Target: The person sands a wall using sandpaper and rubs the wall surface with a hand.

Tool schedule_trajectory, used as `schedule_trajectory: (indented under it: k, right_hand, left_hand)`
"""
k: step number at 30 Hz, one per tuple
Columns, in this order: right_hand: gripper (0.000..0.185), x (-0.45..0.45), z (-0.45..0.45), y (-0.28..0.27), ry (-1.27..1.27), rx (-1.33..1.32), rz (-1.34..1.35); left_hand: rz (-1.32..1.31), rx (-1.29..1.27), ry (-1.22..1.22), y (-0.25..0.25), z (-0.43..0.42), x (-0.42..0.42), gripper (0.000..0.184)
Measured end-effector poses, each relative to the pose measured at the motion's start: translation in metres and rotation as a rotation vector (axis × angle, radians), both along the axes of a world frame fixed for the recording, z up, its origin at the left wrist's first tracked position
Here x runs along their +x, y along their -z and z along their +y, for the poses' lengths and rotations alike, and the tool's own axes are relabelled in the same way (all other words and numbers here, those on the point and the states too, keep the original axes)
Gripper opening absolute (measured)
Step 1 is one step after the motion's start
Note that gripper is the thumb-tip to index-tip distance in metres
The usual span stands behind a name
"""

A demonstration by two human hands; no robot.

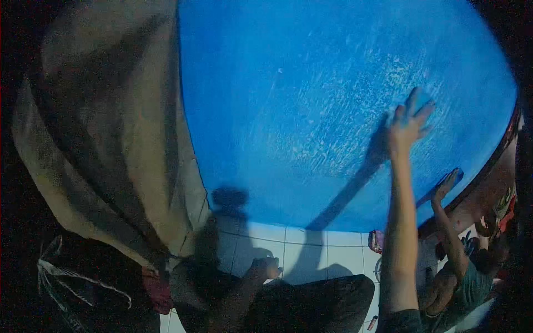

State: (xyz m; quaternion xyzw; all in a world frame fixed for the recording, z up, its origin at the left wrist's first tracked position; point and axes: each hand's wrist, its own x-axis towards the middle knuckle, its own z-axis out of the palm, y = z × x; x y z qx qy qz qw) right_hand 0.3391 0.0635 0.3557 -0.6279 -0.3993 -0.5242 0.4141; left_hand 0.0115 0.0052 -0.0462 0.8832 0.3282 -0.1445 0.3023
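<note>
My right hand [410,126] reaches far up onto a large blue surface [244,100]. Its fingers lie around a light-blue pad [422,100], pressed against the surface; the pad's exact kind is hard to make out. Pale, streaky marks cover the blue around and to the left of this hand. Low in the view, my left hand [265,268] is by my dark-clothed legs [327,302], fingers curled inward. Shadow hides whatever may be in it.
At right, another person's hand [444,188] holds a dark object against the blue surface. Greyish-brown cloth [127,127] hangs on the left. White tiles [305,252] run below the blue surface. A small red item [376,241] lies at its lower edge.
</note>
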Motion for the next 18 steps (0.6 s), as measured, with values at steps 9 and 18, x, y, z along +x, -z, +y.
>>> schedule_trajectory:
  k: [9,18]
  right_hand:
    - [0.074,-0.002,-0.033,0.002,0.035,-0.703,-0.632]
    - [0.068,-0.051,0.009,-0.024,0.018,-0.283,-0.26]
  left_hand:
    - [-0.033,-0.015,-0.021,0.035,0.001,0.002,0.059]
    - [-0.032,-0.012,-0.01,0.032,0.002,-0.001,0.058]
